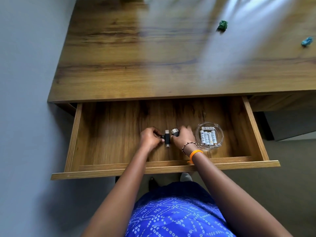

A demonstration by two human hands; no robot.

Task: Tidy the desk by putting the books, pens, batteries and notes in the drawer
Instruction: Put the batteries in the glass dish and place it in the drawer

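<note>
The wooden drawer [109, 144] is pulled out under the desk [136, 65]. Both hands are inside it. My left hand [150, 137] pinches a small black block at its fingertips. A slim black adapter [167, 138] lies on the drawer floor between the hands. My right hand [183, 138] grips a dark grey block [175, 132] with a pale end. To the right in the drawer stands a glass dish [220, 134] with several white batteries [207, 136]. Two crumpled notes lie on the desk at the far right, a green one [222, 25] and a blue one [307, 41].
The drawer's left half and back show bare wood. A grey wall runs along the desk's left side. Below the drawer front are my blue patterned clothing [177, 216] and grey floor [282, 185].
</note>
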